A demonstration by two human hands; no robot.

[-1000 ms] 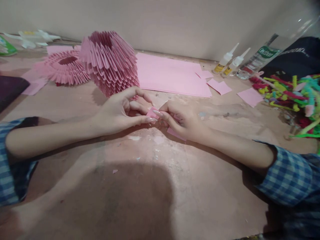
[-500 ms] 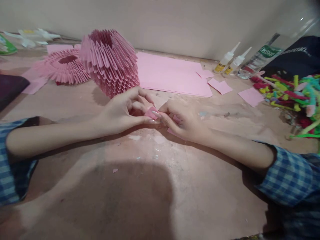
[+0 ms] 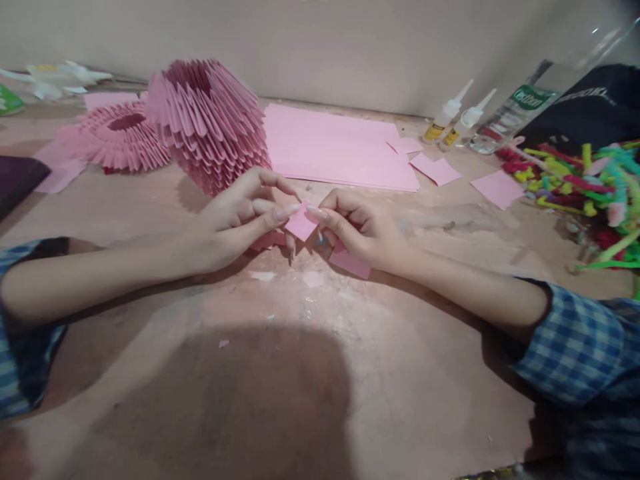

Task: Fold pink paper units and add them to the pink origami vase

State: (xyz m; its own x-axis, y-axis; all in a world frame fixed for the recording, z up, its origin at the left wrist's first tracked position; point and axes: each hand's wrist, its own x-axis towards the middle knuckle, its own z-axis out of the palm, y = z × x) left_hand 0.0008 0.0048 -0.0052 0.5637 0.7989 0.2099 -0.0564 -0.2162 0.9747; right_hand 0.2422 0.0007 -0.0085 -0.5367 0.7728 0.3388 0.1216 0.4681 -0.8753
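Head view, at the centre of the frame: the left hand (image 3: 235,217) and the right hand (image 3: 363,230) meet fingertip to fingertip over the worn table (image 3: 310,373), both pinched on one small pink paper square (image 3: 301,225), which is lifted just clear of the surface. The left thumb and forefinger grip its 9 o'clock edge, the right its 3 o'clock edge. Beneath the right palm, at 5 o'clock from the square, lies another pink paper piece (image 3: 350,262). At 11 o'clock from the hands stands a tall modular origami vase (image 3: 207,123) of folded pink units, and farther toward 10 o'clock a flat pink origami ring (image 3: 117,133). At 1 o'clock lies a stack of pink paper sheets (image 3: 335,147), with loose pink squares (image 3: 440,170) beside it. Two glue bottles (image 3: 453,120) lie toward 2 o'clock, next to a clear plastic bottle (image 3: 530,100). Coloured pipe cleaners (image 3: 585,187) are heaped at 3 o'clock. Checked blue sleeves (image 3: 580,353) cover both arms.
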